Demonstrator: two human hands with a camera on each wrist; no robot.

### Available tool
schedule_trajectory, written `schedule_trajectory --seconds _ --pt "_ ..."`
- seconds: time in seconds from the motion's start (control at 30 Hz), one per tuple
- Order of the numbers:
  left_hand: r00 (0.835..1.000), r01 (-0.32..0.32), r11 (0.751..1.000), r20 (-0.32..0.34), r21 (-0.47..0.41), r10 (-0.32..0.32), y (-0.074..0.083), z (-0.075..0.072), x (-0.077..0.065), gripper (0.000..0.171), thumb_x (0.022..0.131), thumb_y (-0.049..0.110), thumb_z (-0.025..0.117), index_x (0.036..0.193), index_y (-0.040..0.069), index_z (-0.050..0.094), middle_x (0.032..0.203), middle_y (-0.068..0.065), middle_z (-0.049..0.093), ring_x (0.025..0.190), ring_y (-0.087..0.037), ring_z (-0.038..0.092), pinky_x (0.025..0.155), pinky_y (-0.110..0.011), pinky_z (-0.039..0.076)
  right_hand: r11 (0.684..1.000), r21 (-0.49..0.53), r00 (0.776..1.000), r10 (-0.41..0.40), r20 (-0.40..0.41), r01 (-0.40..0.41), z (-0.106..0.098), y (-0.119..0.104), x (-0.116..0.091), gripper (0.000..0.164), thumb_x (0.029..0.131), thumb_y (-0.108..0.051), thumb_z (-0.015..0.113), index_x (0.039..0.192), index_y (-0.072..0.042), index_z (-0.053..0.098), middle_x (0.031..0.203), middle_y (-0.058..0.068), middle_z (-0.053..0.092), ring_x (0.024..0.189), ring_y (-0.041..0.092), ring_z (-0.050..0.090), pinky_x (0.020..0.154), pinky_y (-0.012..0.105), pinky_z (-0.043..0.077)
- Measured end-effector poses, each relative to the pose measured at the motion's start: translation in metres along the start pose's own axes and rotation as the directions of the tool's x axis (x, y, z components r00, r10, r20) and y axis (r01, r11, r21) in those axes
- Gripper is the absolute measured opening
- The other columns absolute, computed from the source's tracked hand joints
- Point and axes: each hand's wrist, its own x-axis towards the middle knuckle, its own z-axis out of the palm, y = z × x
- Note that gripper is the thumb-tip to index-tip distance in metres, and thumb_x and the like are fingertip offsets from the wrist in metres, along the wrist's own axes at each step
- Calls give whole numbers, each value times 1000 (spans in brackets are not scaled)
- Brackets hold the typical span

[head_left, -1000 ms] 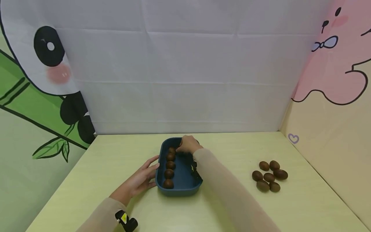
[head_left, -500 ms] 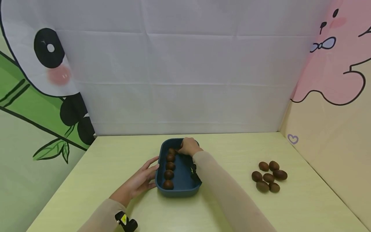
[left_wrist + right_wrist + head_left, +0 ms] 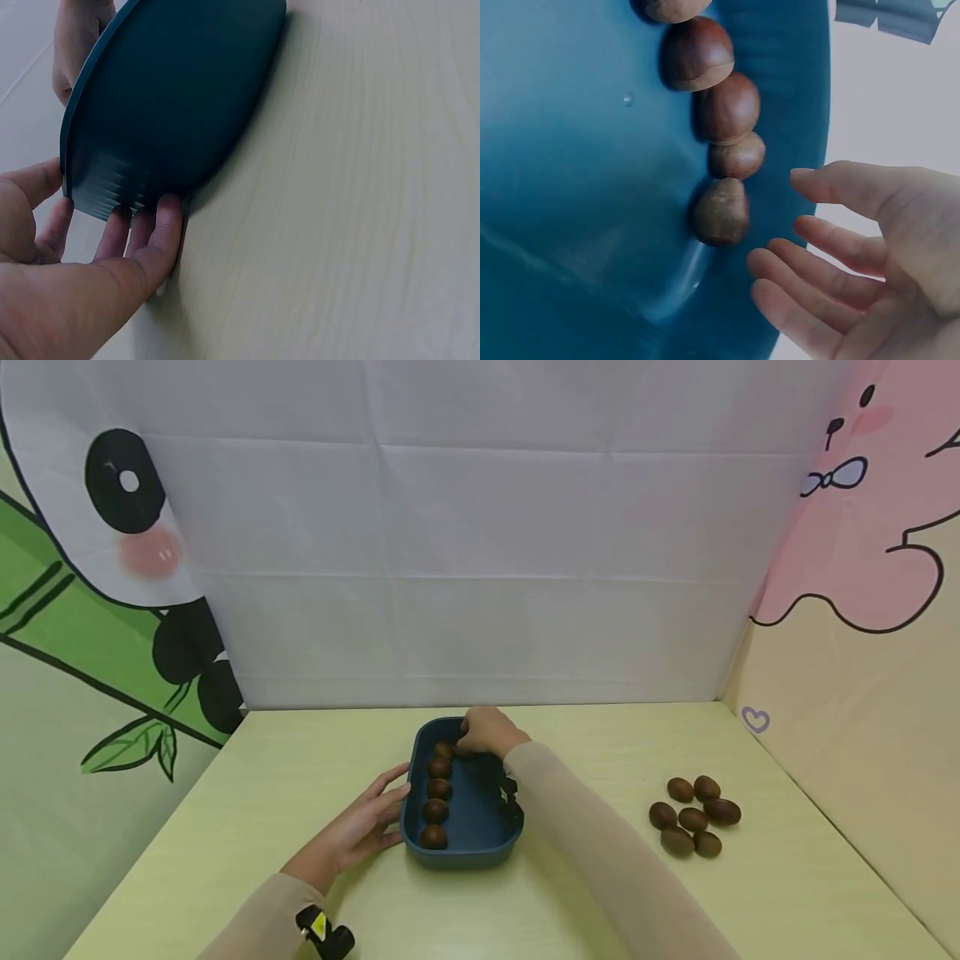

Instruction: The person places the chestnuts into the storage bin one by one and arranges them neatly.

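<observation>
Head view: chestnuts (image 3: 439, 789) line the left side of the blue tray (image 3: 468, 859). Left hand (image 3: 362, 828): fingers apart, against its wall; right hand (image 3: 490, 732): grip hidden, cannot tell. Chestnuts appear light, hard, probably slippery; pinch opposite sides.

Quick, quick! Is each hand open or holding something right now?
Left hand: open, touching the side of the tray.
Right hand: open over the tray, with nothing visible in its grip.
</observation>
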Motion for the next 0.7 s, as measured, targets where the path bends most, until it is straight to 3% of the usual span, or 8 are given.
schedule_trajectory --seconds 0.13,0.33,0.7 --pt "1000 2 1000 6 -1 -2 0 1 0 65 107 36 50 160 24 14 150 -20 44 126 -26 54 95 -43 48 999 -10 999 -52 13 52 -5 1 -5 9 87 -17 75 87 -8 73 90 6 64 67 12 45 66 30 40" --pt "1000 0 1000 10 1 0 -2 1 1 66 107 36 50 160 24 13 151 -20 43 129 -27 53 95 -43 47 991 -24 991 -135 -5 135 -19 8 -21 30 92 -19 72 117 -3 71 113 9 69 88 17 63 81 34 52" --pt "1000 -7 1000 1 13 7 -1 0 0 66 107 37 49 160 24 13 153 -21 39 132 -29 50 96 -44 46 993 -28 993 -112 -45 110 -48 48 -64 34 94 -22 73 121 -3 69 110 12 70 101 26 67 83 39 54"
